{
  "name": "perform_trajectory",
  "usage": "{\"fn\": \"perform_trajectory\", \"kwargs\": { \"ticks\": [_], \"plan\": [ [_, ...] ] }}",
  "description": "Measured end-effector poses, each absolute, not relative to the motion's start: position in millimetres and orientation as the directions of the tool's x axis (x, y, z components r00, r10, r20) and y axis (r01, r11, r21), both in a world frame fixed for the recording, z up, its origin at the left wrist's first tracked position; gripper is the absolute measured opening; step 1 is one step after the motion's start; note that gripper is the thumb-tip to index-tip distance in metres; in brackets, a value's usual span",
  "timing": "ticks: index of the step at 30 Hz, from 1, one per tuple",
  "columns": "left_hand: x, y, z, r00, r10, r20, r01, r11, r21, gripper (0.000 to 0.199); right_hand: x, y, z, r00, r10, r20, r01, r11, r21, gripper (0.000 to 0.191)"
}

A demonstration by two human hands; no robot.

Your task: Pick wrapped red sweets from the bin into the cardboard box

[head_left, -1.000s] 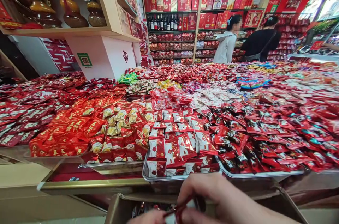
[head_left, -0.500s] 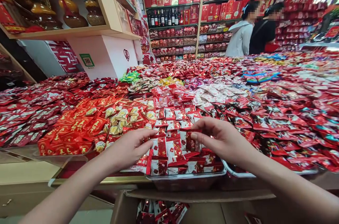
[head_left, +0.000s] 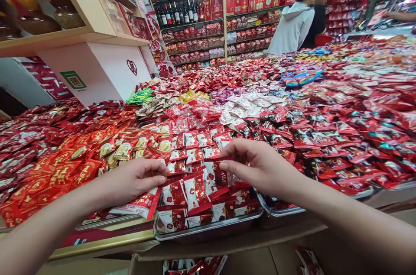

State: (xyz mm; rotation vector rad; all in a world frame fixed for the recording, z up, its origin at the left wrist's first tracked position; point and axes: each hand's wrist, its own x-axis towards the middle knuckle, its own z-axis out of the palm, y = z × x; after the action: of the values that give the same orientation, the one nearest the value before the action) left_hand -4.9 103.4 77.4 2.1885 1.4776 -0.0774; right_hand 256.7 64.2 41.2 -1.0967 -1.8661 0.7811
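My right hand (head_left: pixel 260 166) pinches the right edge of a small red and white candy packet (head_left: pixel 210 176), which tilts up among similar packets. These lie in rows in a clear plastic tray (head_left: pixel 208 228). At the tray's left side hovers my left hand (head_left: pixel 139 182), fingers bent, a small gap between thumb and forefinger, nothing visible between them. Just under it lies a larger red and white packet (head_left: pixel 143 206), partly hidden by the hand and wrist. Several candy packets (head_left: pixel 198 192) stand upright at the tray's front, between my hands.
Below the tray is an open cardboard box (head_left: pixel 253 260) with loose packets (head_left: pixel 195 265). Orange-red packets (head_left: pixel 58 175) are heaped left, dark red ones (head_left: pixel 325 136) right. A white pillar (head_left: pixel 107 71) rises at back left. Two people, one in a grey hoodie (head_left: pixel 290 28), stand beyond the display.
The view has turned right and tilted, so the display sits further left. My left hand has moved slightly away from the right hand. My right hand stays at the same packet.
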Motion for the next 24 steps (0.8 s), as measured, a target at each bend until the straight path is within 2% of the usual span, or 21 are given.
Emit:
{"fn": "perform_trajectory", "kwargs": {
  "ticks": [3,5,7,13,18,24],
  "plan": [
    [4,107,80,0.402,0.797,-0.452,0.913,-0.308,0.269,0.021,260,62,42,-0.288,0.898,0.334,0.376,0.426,-0.823,0.005],
    [8,108,82,0.38,0.798,-0.467,0.925,-0.317,0.212,0.022,264,61,42,-0.295,0.899,0.323,0.369,0.419,-0.829,0.005],
    [8,109,84,0.391,0.812,-0.433,0.919,-0.323,0.224,0.022,268,60,43,-0.305,0.9,0.311,0.369,0.412,-0.833,0.007],
    [-15,105,84,0.292,0.9,-0.323,0.846,-0.085,0.526,0.023,275,55,42,-0.306,0.893,0.329,0.356,0.428,-0.831,0.009],
    [-33,92,68,0.15,0.945,-0.291,0.723,0.096,0.684,0.029,274,56,45,-0.324,0.904,0.28,0.355,0.39,-0.849,0.013],
    [-27,73,54,0.129,0.946,-0.296,0.575,0.172,0.8,0.024,259,65,52,-0.321,0.938,0.133,0.333,0.243,-0.911,0.015]
  ]
}}
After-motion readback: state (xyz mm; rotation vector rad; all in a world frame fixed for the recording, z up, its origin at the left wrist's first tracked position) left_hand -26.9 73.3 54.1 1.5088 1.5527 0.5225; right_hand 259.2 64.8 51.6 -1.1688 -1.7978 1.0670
